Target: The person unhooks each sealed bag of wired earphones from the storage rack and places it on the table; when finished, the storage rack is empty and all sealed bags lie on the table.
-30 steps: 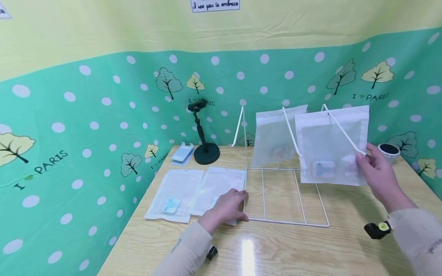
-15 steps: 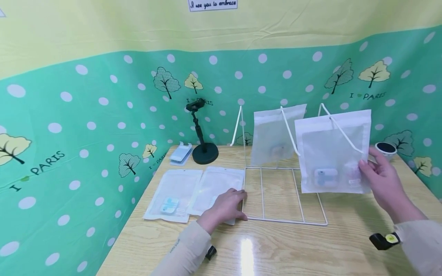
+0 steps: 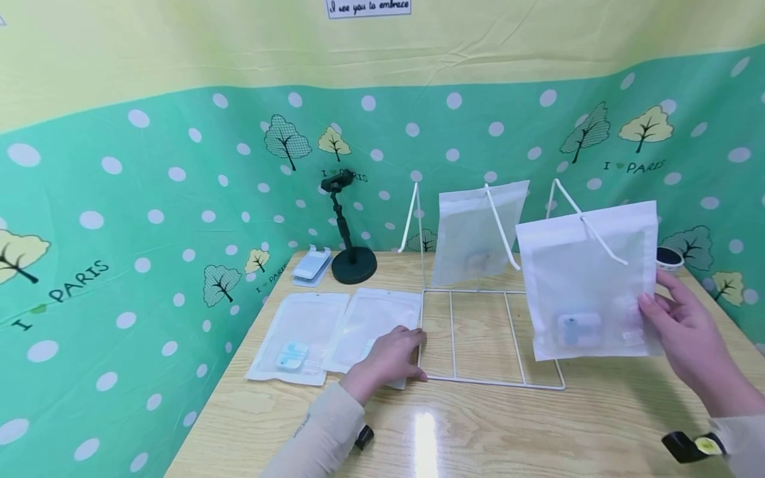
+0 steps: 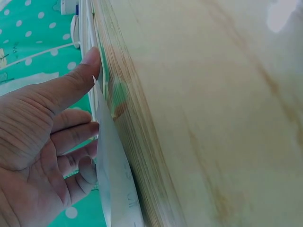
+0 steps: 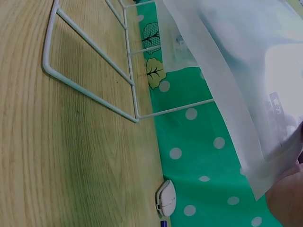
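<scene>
My right hand (image 3: 660,309) pinches the lower right edge of a frosted pouch (image 3: 588,285) with a small blue-white item inside. The pouch hangs low on the right sloping peg of a white wire rack (image 3: 490,384), near the peg's tip. The right wrist view shows the same pouch (image 5: 227,71) above the rack's base wires (image 5: 90,93) and a bit of my right hand (image 5: 286,203). My left hand (image 3: 397,352) rests flat on a pouch (image 3: 373,322) lying beside the rack's base. In the left wrist view the left hand (image 4: 42,127) touches that pouch's edge (image 4: 113,179).
A second frosted pouch (image 3: 478,229) hangs on the rack's middle peg. Another flat pouch (image 3: 299,335) lies at the left on the wooden table (image 3: 478,431). A black phone stand (image 3: 349,226) and a blue-white packet (image 3: 313,265) stand behind; a dark-filled cup (image 3: 666,257) sits far right.
My right hand has drawn the frosted pouch down and to the right along the peg, toward me. The left hand has stayed where it was.
</scene>
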{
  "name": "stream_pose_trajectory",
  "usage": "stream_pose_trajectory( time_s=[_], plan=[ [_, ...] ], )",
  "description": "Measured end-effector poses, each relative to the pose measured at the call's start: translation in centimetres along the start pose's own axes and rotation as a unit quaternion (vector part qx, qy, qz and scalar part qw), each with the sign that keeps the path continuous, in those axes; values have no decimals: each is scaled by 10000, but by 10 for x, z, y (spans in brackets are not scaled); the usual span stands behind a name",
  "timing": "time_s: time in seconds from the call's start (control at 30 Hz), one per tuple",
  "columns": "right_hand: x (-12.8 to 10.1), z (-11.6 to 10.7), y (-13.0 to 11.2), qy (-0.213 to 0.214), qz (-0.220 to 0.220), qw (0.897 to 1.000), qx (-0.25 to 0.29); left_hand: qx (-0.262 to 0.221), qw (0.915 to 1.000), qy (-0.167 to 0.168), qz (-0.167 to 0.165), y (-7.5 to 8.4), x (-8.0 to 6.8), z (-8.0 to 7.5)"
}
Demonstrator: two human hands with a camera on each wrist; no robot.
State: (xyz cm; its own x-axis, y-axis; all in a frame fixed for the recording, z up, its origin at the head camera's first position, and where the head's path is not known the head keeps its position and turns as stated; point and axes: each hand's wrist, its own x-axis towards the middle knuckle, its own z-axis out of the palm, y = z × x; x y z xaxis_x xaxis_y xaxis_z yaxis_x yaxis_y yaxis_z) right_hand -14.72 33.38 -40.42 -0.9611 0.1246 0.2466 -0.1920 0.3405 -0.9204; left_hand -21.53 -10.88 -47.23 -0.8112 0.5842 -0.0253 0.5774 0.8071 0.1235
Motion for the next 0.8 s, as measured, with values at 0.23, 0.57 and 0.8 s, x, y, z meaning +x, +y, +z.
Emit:
stream_pose_trajectory(
  time_s=[0.23, 0.57, 0.8],
  plan=[
    [-12, -6, 3, -143, -274, 9966, 759, -27, 10000, -7, 10, 0, 1, 0],
    [-30, -13, 2, -106, -455, 9928, 1103, 2, 10000, -59, -14, 1, 0, -1],
    [-41, -19, 0, 59, -256, 9981, 565, -29, 10000, -62, -20, 2, 0, -3]
  ],
)
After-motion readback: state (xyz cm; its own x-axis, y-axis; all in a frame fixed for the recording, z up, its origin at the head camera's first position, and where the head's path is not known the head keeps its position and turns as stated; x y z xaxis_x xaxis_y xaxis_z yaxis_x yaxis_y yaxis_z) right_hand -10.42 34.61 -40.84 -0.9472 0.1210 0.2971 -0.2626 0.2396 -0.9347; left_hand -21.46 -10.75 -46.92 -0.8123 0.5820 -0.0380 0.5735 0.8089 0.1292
